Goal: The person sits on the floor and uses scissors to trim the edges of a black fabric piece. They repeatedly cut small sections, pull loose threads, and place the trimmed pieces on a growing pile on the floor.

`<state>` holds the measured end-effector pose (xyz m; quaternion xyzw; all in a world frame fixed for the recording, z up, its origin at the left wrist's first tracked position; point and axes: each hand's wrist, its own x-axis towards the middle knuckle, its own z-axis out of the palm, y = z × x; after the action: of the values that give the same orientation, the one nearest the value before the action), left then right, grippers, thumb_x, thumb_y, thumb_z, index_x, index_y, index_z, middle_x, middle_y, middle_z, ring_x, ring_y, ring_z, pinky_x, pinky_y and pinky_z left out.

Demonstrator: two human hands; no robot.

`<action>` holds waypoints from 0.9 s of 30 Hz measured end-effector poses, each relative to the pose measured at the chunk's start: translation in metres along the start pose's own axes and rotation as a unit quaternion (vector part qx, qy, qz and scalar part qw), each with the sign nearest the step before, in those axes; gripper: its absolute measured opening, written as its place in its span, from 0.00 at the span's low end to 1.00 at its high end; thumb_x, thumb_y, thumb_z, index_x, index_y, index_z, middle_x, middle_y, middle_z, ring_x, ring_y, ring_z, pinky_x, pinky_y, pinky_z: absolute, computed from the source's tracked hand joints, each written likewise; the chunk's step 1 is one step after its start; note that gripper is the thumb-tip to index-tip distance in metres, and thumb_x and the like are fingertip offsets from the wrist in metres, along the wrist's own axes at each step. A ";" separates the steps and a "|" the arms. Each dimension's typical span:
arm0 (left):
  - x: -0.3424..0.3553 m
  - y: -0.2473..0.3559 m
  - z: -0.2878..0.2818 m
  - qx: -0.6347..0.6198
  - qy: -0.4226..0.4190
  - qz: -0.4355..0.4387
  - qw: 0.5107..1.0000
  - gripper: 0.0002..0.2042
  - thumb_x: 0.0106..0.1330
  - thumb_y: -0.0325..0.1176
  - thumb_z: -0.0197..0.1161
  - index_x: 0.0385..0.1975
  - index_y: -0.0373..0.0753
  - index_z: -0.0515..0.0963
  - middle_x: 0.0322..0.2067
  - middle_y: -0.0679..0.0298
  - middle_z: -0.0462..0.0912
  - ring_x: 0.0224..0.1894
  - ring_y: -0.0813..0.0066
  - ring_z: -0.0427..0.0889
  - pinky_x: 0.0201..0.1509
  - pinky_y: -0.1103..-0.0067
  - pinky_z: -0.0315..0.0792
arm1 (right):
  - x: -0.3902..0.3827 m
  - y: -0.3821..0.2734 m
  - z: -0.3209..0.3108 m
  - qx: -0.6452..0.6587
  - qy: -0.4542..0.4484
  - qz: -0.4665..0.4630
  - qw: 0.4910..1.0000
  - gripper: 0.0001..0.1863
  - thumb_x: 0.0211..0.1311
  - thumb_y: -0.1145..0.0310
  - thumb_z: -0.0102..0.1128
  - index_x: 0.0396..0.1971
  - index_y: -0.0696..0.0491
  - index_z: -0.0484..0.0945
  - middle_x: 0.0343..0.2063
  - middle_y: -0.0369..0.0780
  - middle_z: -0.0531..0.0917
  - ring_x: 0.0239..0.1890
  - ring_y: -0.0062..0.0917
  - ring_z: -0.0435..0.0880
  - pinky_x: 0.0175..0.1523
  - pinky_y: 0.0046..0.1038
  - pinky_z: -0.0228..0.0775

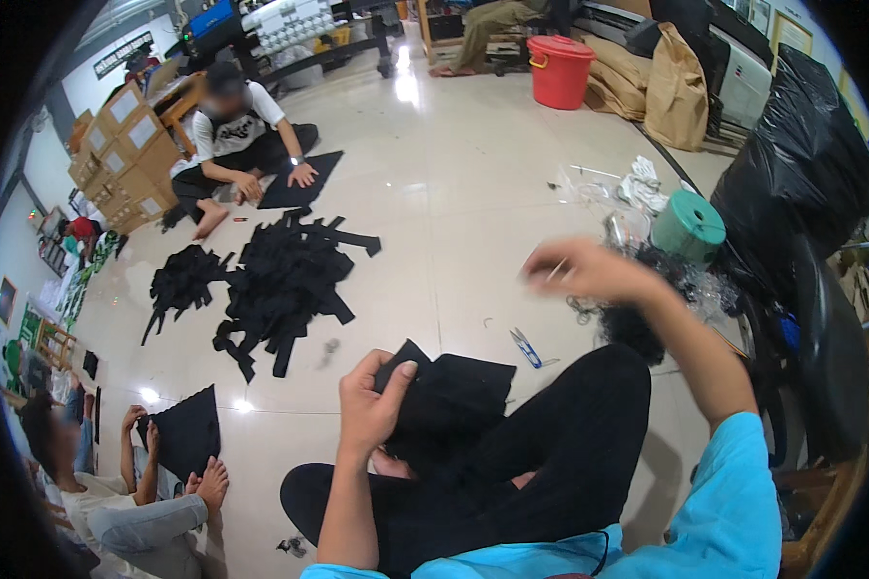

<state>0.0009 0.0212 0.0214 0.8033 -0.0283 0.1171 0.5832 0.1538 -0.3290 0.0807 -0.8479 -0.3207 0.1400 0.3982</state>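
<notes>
My left hand [375,400] is closed on a piece of black fabric [454,391], thumb on top, with the cloth spreading over my crossed legs. Out to the right, above the floor, my right hand [589,272] is raised and blurred. Its fingers look curled together, and a thin pale sliver shows at them, too small to name. Below that hand, a pair of blue-handled thread snips [525,348] lies on the floor, in front of my knee.
Ahead lie a large pile of black fabric pieces [285,280] and a smaller pile [185,280]. Two people sit at the left with black cloth. To my right are tangled dark threads [637,328], a green roll [688,228] and a black plastic bag [792,164]. A red bucket [559,72] stands farther back.
</notes>
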 end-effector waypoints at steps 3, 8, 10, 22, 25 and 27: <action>0.002 0.007 0.015 -0.077 0.010 0.008 0.997 0.11 0.73 0.34 0.70 0.32 0.33 0.81 0.22 0.73 0.80 0.27 0.88 0.73 0.31 0.84 0.68 | 0.015 -0.038 0.096 -0.019 -0.095 -0.196 0.976 0.35 0.65 0.45 0.71 0.53 0.66 0.82 0.51 0.55 0.86 0.53 0.44 0.87 0.57 0.39 0.79; 0.000 0.012 0.005 -0.085 0.070 -0.001 0.994 0.11 0.73 0.34 0.70 0.32 0.33 0.81 0.22 0.73 0.80 0.26 0.88 0.73 0.30 0.84 0.68 | 0.047 -0.089 0.170 0.071 -0.217 -0.083 0.970 0.28 0.64 0.54 0.74 0.48 0.67 0.82 0.48 0.55 0.85 0.45 0.44 0.87 0.50 0.39 0.79; 0.002 0.007 -0.002 -0.071 0.100 0.001 0.992 0.13 0.75 0.36 0.69 0.32 0.33 0.80 0.22 0.72 0.79 0.25 0.88 0.73 0.29 0.84 0.67 | 0.049 -0.092 0.181 0.088 -0.162 -0.091 0.979 0.24 0.63 0.57 0.74 0.45 0.65 0.82 0.45 0.53 0.85 0.43 0.42 0.86 0.49 0.37 0.78; 0.009 -0.013 -0.015 -0.279 -0.056 -0.009 0.959 0.31 0.66 0.56 0.75 0.54 0.34 0.79 0.41 0.66 0.85 0.43 0.80 0.83 0.50 0.80 0.77 | 0.029 -0.090 0.166 0.410 -0.017 -0.016 0.912 0.03 0.62 0.77 0.61 0.29 0.55 0.76 0.32 0.33 0.84 0.37 0.13 0.78 0.46 0.22 0.70; 0.011 -0.029 -0.011 -0.258 -0.196 0.003 0.946 0.42 0.61 0.64 0.76 0.64 0.34 0.76 0.50 0.64 0.84 0.51 0.76 0.82 0.59 0.77 0.75 | 0.029 -0.086 0.154 0.502 0.038 0.014 0.864 0.06 0.63 0.78 0.62 0.28 0.53 0.74 0.29 0.30 0.80 0.35 0.11 0.74 0.42 0.19 0.67; 0.004 -0.026 -0.005 -0.230 -0.185 -0.026 0.955 0.31 0.71 0.56 0.70 0.59 0.34 0.80 0.45 0.66 0.86 0.46 0.79 0.82 0.53 0.79 0.76 | 0.030 -0.084 0.147 0.498 0.057 0.006 0.865 0.08 0.65 0.78 0.62 0.28 0.52 0.72 0.27 0.28 0.77 0.34 0.10 0.73 0.41 0.19 0.66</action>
<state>0.0091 0.0349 0.0001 0.6557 -0.1409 -0.0590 0.7394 0.0678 -0.1829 0.0508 -0.5453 -0.1801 0.2348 0.7843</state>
